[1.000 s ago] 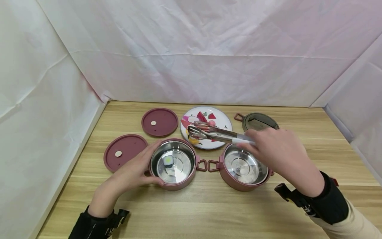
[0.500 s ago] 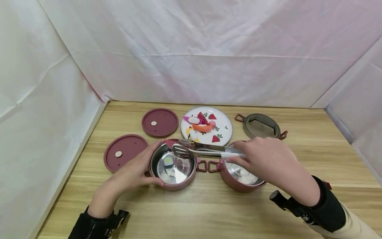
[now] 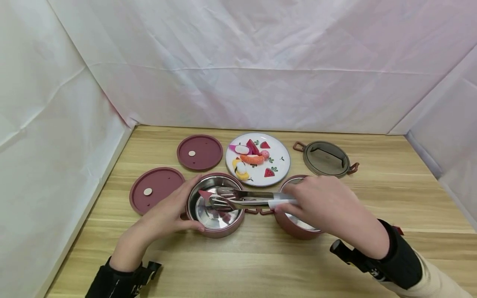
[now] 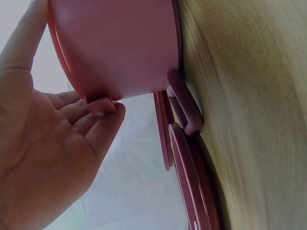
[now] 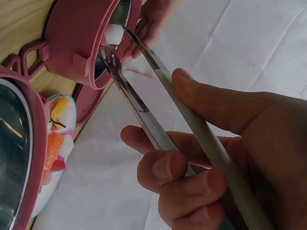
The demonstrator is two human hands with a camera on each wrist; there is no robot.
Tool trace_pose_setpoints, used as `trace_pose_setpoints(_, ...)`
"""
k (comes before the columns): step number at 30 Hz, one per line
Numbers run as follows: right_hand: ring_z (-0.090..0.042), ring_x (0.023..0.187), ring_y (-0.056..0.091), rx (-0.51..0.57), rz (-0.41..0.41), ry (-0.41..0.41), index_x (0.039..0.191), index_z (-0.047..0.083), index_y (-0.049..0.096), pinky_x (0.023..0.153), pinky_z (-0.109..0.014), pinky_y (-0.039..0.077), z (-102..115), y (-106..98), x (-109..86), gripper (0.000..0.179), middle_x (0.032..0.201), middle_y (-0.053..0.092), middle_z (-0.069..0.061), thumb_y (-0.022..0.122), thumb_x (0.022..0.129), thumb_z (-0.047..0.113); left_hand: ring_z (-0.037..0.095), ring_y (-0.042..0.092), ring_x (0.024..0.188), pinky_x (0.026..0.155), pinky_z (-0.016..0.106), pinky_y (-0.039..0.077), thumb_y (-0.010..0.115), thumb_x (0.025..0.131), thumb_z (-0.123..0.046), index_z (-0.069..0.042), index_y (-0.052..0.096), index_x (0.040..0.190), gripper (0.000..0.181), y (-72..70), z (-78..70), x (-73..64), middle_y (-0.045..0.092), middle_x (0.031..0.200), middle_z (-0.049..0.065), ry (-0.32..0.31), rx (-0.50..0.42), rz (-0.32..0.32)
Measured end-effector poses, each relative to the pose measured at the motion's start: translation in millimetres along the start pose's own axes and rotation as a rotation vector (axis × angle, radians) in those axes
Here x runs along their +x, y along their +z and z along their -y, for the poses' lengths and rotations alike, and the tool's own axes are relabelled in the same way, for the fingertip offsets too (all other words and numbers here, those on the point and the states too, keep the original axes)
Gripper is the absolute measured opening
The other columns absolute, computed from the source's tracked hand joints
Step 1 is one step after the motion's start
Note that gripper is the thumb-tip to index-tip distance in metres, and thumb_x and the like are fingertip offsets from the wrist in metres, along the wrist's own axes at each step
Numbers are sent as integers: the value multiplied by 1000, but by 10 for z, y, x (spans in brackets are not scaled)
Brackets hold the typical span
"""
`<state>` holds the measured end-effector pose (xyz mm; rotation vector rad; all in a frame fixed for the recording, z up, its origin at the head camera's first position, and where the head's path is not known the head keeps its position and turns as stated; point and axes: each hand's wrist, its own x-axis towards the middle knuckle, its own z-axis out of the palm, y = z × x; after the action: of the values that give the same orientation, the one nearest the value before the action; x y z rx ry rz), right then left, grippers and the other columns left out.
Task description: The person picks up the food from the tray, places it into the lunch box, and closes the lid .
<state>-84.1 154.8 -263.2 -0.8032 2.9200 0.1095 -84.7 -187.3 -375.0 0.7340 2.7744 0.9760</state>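
My left hand [image 3: 167, 213] holds the left pink pot [image 3: 221, 233] at its left side, thumb at the near rim. In the left wrist view its fingers [image 4: 109, 125] curl against a small tab on the pot wall. My right hand [image 3: 320, 203] grips metal tongs [image 3: 257, 199] by their pale handles. Between the tong tips is a pink, pointed piece [image 3: 205, 195], white on one side in the right wrist view, over the left pot's opening. The tongs hide the small pale green-topped piece lying in that pot. A second pink pot [image 3: 294, 227] stands partly under my right hand.
Behind the pots, a white fruit-patterned plate [image 3: 283, 165] bears several toy food pieces, including an orange one [image 3: 251, 159]. Two maroon lids [image 3: 200, 152] lie at the left, and a dark lid with handles [image 3: 326, 158] at the back right. White cloth [image 3: 238, 95] encloses the table.
My right hand has moved left and toward me, carrying the tongs and the pink piece from over the plate to the left pot. My left hand has stayed in place.
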Motion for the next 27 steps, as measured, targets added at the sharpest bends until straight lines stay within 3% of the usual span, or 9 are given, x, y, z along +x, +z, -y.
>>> trace_pose_setpoints(9,-9,59,45,5,-20,-60,86,26,68,49,-26,36,82,41,65,33,63,52,12,67,87,59,29,45,140,109,53,45,83,70,-55,-14,19,159,117,5,9,-2,40,155,10,16,4,-8)
trace_pose_setpoints(27,-4,54,44,-56,-95,-134,77,24,64,49,-26,40,162,103,91,35,57,49,14,71,84,58,29,44,141,111,54,43,84,70,-53,-19,17,160,117,11,15,-9,39,156,10,21,-3,-16)
